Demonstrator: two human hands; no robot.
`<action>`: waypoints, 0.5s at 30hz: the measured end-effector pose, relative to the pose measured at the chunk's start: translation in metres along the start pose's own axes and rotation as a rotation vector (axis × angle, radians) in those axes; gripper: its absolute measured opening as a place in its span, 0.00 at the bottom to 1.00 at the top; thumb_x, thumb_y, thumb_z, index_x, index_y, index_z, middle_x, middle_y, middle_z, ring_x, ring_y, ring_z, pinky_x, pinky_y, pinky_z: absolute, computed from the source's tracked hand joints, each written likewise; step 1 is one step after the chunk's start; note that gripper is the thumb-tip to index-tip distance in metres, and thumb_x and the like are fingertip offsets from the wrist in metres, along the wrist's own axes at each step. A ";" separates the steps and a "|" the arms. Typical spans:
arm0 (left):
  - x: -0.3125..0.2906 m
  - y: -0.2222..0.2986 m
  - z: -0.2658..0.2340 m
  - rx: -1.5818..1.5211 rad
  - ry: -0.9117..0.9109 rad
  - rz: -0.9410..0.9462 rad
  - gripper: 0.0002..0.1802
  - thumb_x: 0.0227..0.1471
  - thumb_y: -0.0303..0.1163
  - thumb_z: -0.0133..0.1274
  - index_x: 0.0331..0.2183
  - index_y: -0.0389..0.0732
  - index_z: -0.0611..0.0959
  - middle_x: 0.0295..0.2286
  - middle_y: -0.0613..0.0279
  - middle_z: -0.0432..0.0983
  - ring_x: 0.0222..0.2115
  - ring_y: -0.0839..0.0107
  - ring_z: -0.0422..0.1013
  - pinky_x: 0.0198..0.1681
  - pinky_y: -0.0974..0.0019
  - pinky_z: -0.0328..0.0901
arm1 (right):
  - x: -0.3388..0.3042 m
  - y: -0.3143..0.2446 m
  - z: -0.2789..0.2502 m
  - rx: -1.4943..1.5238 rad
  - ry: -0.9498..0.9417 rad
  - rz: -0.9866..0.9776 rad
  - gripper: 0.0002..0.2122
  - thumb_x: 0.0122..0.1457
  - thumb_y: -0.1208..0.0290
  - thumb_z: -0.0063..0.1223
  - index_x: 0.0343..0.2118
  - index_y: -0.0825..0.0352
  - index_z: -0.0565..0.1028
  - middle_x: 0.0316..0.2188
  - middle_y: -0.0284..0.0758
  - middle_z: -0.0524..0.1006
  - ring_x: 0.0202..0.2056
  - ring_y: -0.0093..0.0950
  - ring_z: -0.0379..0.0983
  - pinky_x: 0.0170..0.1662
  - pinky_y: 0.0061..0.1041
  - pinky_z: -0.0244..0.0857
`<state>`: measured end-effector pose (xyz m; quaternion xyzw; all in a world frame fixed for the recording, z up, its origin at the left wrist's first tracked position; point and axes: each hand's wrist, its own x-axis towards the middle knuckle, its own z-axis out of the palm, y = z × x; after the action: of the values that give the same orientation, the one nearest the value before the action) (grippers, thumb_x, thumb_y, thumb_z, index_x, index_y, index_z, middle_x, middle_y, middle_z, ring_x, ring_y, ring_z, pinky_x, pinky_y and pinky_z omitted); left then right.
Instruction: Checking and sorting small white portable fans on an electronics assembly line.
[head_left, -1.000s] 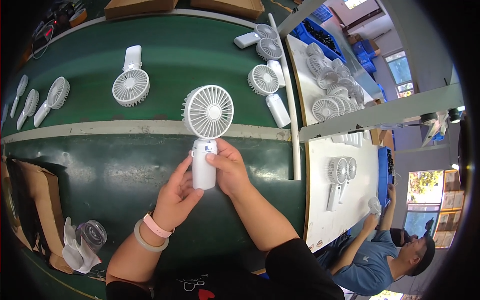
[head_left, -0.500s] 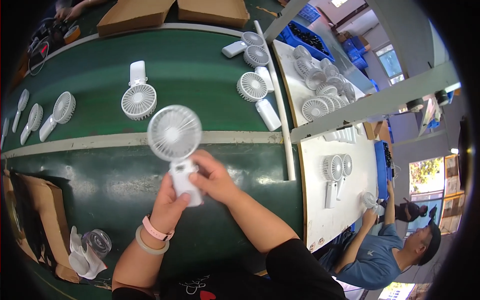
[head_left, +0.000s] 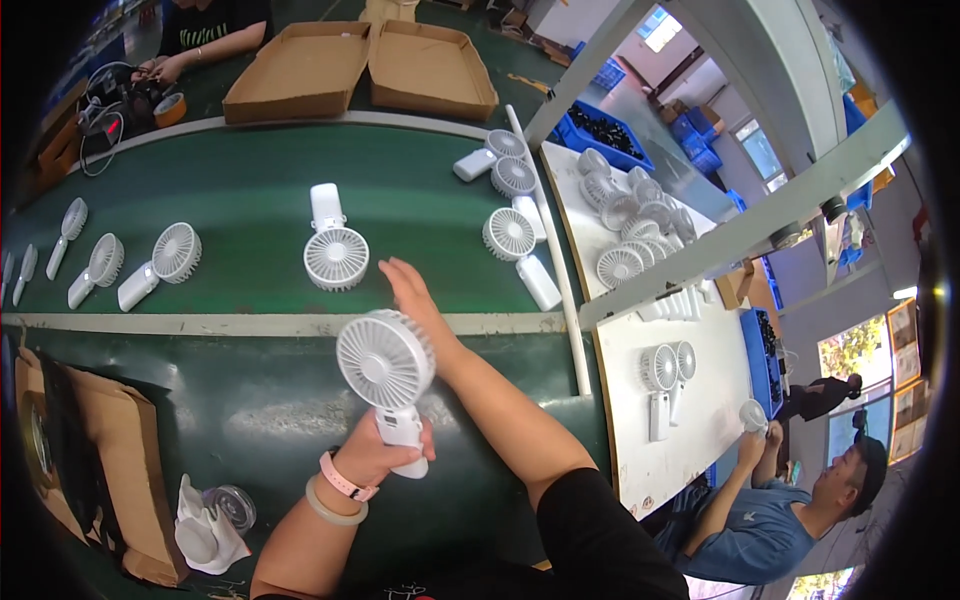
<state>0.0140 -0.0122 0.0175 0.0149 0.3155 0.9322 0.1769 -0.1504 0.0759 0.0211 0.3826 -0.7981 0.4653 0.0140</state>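
My left hand (head_left: 372, 452) is closed around the handle of a white handheld fan (head_left: 386, 362), which it holds upright above the near green surface. The fan's round grille faces up toward me. My right hand (head_left: 412, 300) is off that fan, its fingers stretched out over the belt edge. Beside its fingertips, on the green belt (head_left: 420, 180), lies another white handheld fan (head_left: 336, 258) with its handle pointing away. Part of my right hand is behind the held fan's head.
Several white fans (head_left: 177, 252) lie on the belt's left; more fans (head_left: 510, 234) sit by a white rail (head_left: 550, 230). Cardboard trays (head_left: 430, 95) stand at the far edge. A carton (head_left: 130, 470) and white glove (head_left: 205, 535) lie left. Co-workers sit at right and far left.
My right hand has let go of the fan and reached forward to the belt. My left hand keeps the fan, now slightly lower and to the right. The view has shifted.
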 end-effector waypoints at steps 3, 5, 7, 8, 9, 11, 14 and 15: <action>0.000 0.002 0.004 -0.018 -0.037 -0.014 0.27 0.32 0.20 0.60 0.38 0.44 0.68 0.26 0.61 0.69 0.27 0.66 0.70 0.32 0.61 0.66 | 0.029 0.007 0.027 -0.131 -0.004 -0.041 0.30 0.43 0.80 0.53 0.52 0.71 0.57 0.53 0.51 0.56 0.53 0.47 0.55 0.56 0.33 0.52; -0.003 0.002 0.000 -0.037 -0.039 0.007 0.27 0.32 0.20 0.59 0.37 0.45 0.68 0.26 0.62 0.69 0.27 0.66 0.69 0.32 0.61 0.66 | 0.038 -0.017 0.038 0.080 -0.064 0.075 0.29 0.42 0.81 0.52 0.51 0.70 0.59 0.51 0.48 0.59 0.52 0.46 0.56 0.55 0.33 0.54; -0.005 0.003 -0.004 -0.088 -0.029 0.022 0.28 0.32 0.19 0.59 0.38 0.45 0.67 0.26 0.62 0.68 0.27 0.67 0.69 0.32 0.61 0.65 | 0.052 -0.016 0.050 0.047 -0.056 -0.047 0.28 0.41 0.82 0.51 0.50 0.68 0.61 0.50 0.45 0.61 0.51 0.44 0.58 0.54 0.33 0.54; -0.005 0.003 -0.003 -0.150 -0.023 0.029 0.28 0.32 0.19 0.59 0.38 0.46 0.67 0.26 0.63 0.68 0.27 0.67 0.68 0.33 0.60 0.65 | 0.059 -0.020 0.049 -0.029 -0.023 -0.060 0.28 0.41 0.82 0.51 0.50 0.68 0.62 0.50 0.45 0.61 0.51 0.43 0.58 0.54 0.33 0.54; -0.004 0.003 -0.003 -0.147 -0.020 0.029 0.28 0.32 0.19 0.59 0.38 0.46 0.67 0.26 0.63 0.68 0.27 0.67 0.68 0.33 0.60 0.65 | 0.067 -0.021 0.049 -0.103 0.008 -0.071 0.28 0.41 0.82 0.51 0.50 0.67 0.62 0.50 0.44 0.62 0.51 0.43 0.58 0.53 0.33 0.54; -0.002 0.002 -0.004 -0.200 -0.045 0.047 0.28 0.32 0.19 0.58 0.38 0.46 0.66 0.26 0.63 0.67 0.27 0.67 0.68 0.33 0.60 0.65 | 0.085 -0.003 0.050 -0.275 0.018 -0.037 0.30 0.41 0.77 0.54 0.52 0.66 0.60 0.54 0.44 0.58 0.54 0.43 0.54 0.55 0.36 0.53; -0.001 0.006 0.000 -0.180 -0.042 0.031 0.27 0.32 0.19 0.58 0.37 0.46 0.66 0.26 0.63 0.68 0.27 0.67 0.68 0.33 0.59 0.64 | 0.101 0.006 0.046 -0.384 -0.022 0.018 0.35 0.41 0.71 0.58 0.55 0.63 0.57 0.56 0.42 0.55 0.58 0.42 0.47 0.56 0.45 0.48; -0.002 0.008 0.001 -0.158 -0.040 0.024 0.27 0.32 0.19 0.58 0.37 0.46 0.66 0.26 0.63 0.68 0.27 0.67 0.68 0.33 0.60 0.64 | 0.105 0.007 0.045 -0.454 -0.085 -0.023 0.36 0.41 0.69 0.59 0.56 0.61 0.56 0.58 0.41 0.53 0.59 0.41 0.45 0.57 0.47 0.45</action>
<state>0.0132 -0.0183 0.0238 0.0233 0.2372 0.9557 0.1726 -0.2139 -0.0191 0.0306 0.3979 -0.8778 0.2571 0.0712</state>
